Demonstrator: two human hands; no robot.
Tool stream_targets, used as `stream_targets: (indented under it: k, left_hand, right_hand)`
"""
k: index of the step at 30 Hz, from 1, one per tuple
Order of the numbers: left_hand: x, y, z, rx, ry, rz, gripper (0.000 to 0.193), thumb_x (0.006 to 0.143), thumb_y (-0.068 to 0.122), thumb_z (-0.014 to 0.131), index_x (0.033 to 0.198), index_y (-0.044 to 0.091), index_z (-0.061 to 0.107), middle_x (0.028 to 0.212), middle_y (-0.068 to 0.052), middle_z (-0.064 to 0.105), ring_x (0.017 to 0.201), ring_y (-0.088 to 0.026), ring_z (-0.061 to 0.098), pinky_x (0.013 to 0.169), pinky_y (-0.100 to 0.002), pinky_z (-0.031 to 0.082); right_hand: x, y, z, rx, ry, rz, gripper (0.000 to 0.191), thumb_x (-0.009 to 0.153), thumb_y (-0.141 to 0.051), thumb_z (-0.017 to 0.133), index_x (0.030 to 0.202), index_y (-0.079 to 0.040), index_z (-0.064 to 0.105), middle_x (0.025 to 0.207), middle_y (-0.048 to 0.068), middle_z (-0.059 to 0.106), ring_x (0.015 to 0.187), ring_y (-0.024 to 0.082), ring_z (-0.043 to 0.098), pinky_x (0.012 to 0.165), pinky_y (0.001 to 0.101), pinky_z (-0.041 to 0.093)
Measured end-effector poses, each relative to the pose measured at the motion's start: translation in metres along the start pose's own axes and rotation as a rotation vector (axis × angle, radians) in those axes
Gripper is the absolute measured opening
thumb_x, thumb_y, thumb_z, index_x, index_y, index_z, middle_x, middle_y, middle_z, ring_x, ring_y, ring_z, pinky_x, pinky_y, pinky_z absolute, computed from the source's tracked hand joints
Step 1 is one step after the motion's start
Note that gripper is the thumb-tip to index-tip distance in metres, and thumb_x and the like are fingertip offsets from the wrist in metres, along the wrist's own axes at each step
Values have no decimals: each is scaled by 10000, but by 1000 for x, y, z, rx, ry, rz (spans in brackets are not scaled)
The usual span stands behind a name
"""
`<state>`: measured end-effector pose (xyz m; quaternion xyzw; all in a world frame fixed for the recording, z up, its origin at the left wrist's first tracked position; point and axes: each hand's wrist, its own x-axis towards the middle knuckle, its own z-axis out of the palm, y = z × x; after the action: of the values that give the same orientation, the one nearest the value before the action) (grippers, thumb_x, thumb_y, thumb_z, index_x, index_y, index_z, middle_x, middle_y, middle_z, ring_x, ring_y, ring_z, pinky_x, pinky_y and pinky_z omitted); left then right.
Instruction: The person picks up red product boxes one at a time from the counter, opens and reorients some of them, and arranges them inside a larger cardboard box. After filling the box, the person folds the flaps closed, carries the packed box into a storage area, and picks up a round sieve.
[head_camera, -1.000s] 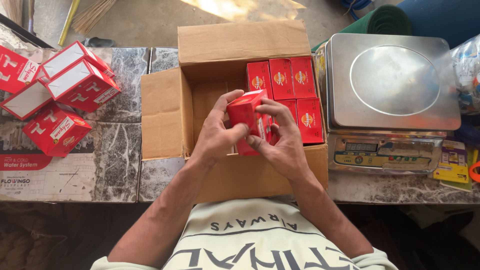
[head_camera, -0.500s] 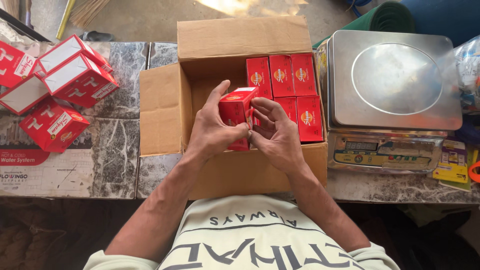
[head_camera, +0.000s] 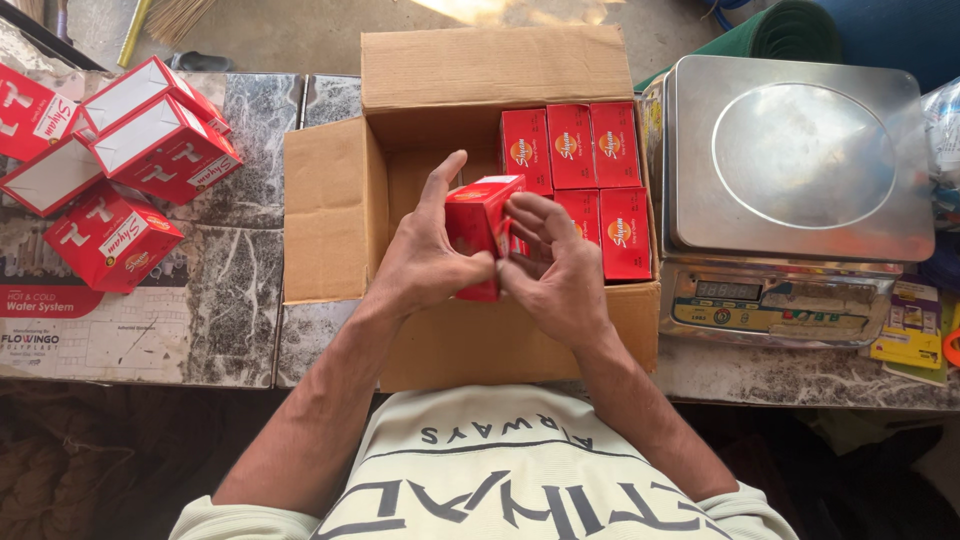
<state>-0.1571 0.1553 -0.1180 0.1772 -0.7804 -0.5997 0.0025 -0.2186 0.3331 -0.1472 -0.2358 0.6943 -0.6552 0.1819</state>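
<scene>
Nearest the camera, the person's left hand and right hand meet over an open brown corrugated cardboard carton, both closed on one small red rectangular paperboard box. The left hand wraps it from the left with the thumb laid across its lower front and the fingers reaching up past its top; the right hand curls its fingers against the box's right side. The box is held tilted, above the carton's open left half and clear of its floor. It looks light and fairly stiff, a thin printed shell that would dent if squeezed on its broad faces, so the surest hold is at the edges and corners, where the board is folded and strongest; its glossy print may be a little slippery. Just beyond the hands, a neat block of matching red boxes stands packed upright in the carton's right half, touching one another. To the left, on the mottled grey stone-patterned tabletop, more red and white boxes lie loosely heaped. To the right sits a steel-topped weighing scale, just beside the carton wall.
</scene>
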Motion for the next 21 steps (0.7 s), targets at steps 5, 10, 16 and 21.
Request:
stream_targets:
  k: [5, 10, 16, 21]
  left_hand:
    - [-2, -2, 5, -63, 21, 63, 1017, 703, 155, 774, 1577, 114, 256, 1200, -132, 730, 1035, -180, 744, 872, -329, 608]
    - [-2, -6, 11, -5, 35, 143, 864, 745, 169, 786, 1532, 107, 433, 1239, -146, 733, 1116, -207, 733, 954, -337, 583]
    - [-2, -1, 17, 37, 102, 3, 731, 692, 229, 828, 1360, 99, 560, 1160, -119, 741, 1025, -192, 742, 868, -333, 605]
    - [-4, 8, 19, 39, 82, -20, 700, 690, 212, 782, 1340, 69, 564, 1088, -133, 755, 961, -202, 748, 820, -349, 614]
  right_hand:
    - [-2, -3, -1, 2, 30, -9, 561, 886, 72, 673, 1413, -15, 502, 1399, 223, 648, 1304, 292, 660, 1038, 367, 596]
    - [-7, -4, 3, -66, 12, -24, 558, 878, 97, 672, 1399, -15, 501, 1381, 232, 651, 1310, 294, 640, 993, 361, 575]
    - [-9, -2, 2, -78, 50, -25, 557, 898, 92, 645, 1421, -28, 495, 1335, 221, 696, 1259, 282, 695, 1015, 337, 625]
    - [-9, -3, -1, -67, 59, -15, 578, 873, 59, 695, 1409, -35, 499, 1279, 202, 718, 1182, 260, 733, 970, 336, 646]
